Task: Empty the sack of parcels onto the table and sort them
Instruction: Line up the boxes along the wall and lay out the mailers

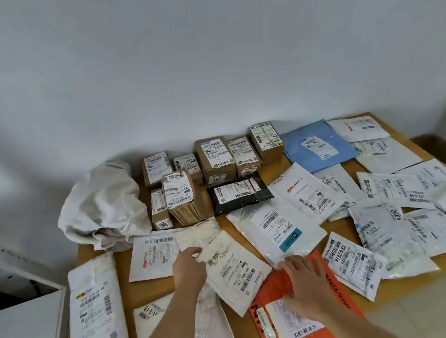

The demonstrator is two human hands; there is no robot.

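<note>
Lower centre: the left hand's (190,267) grip pinches a white mailer (236,273). The right hand (305,279), grip wide, rests on an orange mailer (271,285). A slack sack (103,204) lies on the surface (152,289) at left.

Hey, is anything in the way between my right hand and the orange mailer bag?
Nothing visible does: the right hand lies flat on the orange mailer. A white mailer gripped by the left hand lies beside its left edge, and a second white mailer seems to overlap its upper right corner.
</note>
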